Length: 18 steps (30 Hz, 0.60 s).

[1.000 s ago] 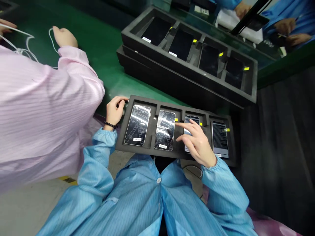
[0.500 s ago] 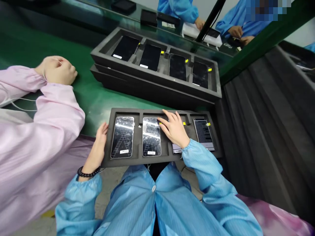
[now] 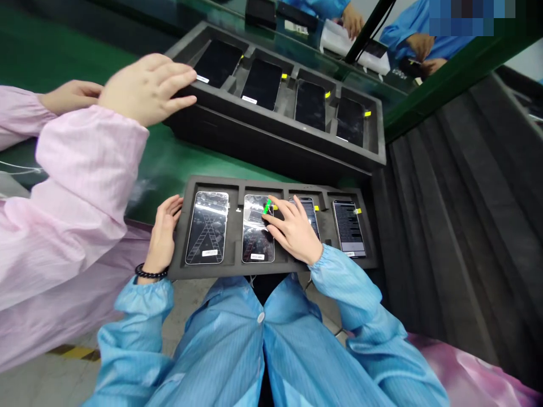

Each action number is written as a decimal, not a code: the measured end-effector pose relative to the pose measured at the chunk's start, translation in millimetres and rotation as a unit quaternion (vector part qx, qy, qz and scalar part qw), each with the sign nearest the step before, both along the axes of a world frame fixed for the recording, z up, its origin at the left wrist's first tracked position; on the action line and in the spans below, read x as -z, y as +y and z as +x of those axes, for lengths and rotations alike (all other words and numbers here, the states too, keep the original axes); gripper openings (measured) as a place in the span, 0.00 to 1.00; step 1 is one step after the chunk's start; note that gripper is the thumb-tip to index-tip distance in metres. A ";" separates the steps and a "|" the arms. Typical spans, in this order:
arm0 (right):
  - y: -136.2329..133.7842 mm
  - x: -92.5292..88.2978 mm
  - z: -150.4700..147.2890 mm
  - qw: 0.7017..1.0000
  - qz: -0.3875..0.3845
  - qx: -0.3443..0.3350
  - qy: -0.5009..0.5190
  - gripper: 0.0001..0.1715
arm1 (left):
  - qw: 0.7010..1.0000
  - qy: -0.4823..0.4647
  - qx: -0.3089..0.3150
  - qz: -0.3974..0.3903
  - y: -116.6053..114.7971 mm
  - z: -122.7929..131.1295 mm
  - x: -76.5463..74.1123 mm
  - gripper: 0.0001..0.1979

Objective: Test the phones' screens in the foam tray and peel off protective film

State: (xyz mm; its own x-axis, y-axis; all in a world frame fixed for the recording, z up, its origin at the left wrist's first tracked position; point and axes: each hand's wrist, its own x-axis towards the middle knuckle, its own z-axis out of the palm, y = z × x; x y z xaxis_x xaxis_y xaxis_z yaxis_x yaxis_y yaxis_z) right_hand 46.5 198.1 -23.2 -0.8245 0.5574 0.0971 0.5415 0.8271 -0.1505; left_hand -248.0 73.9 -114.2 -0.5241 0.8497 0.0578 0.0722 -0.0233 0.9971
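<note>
Green counter (image 3: 159, 161) across the back; beyond its far edge I pick out co-workers' hands (image 3: 353, 22) below blue sleeves (image 3: 320, 7). Stacked grey trays (image 3: 305, 130) stand on the counter toward its right end, four dark phones (image 3: 261, 85) in the top one. Closer in, before the wearer's blue coat (image 3: 216, 339), I have the foam tray (image 3: 233, 271), its far edge by the counter's near edge; what bears it, I cannot tell. First phone (image 3: 207, 229) by the tray's left edge, screen up. Second phone (image 3: 254, 237) in the next compartment, lying flat, white label (image 3: 257, 256) toward its lower edge, a short green line (image 3: 267, 207) near its upper right corner. Right hand (image 3: 294, 229) lies over that corner from the right: fingers spread, slightly bent, two tips at the green line; whether they press the screen, I cannot be sure. Its back hides part of the third phone (image 3: 313, 217); the fourth phone (image 3: 348, 226), by the tray's right edge, shows lines of text. Left hand (image 3: 163, 234) along the tray's left edge, fingers close together and gently curved, thumb hidden from me; black bead bracelet (image 3: 151, 272) at the wrist. Over the counter's left part, a co-worker's hand (image 3: 146, 90) from a pink sleeve (image 3: 91, 164), fingertips just beside the stacked trays' left end; contact unclear.
</note>
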 end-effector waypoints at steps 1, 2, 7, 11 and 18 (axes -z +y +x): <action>-2.9 -0.2 0.0 1.000 -0.003 -0.008 0.000 0.21 | 1.000 0.000 0.000 0.002 0.1 -0.4 0.4 0.32; -5.9 -0.4 0.0 1.000 -0.006 -0.016 0.000 0.21 | 1.000 0.001 0.000 0.003 0.2 -0.7 0.7 0.32; -21.2 -1.0 -1.1 0.999 -0.024 -0.048 0.003 0.20 | 1.000 0.001 -0.002 0.011 0.8 -1.5 1.3 0.32; -33.7 -0.9 -1.5 0.997 -0.035 -0.067 0.009 0.20 | 1.000 0.004 -0.002 0.015 1.1 -1.2 0.6 0.31; -56.0 -0.8 -2.7 0.990 -0.055 -0.124 0.022 0.19 | 1.000 0.008 -0.002 0.017 0.9 0.4 -2.0 0.32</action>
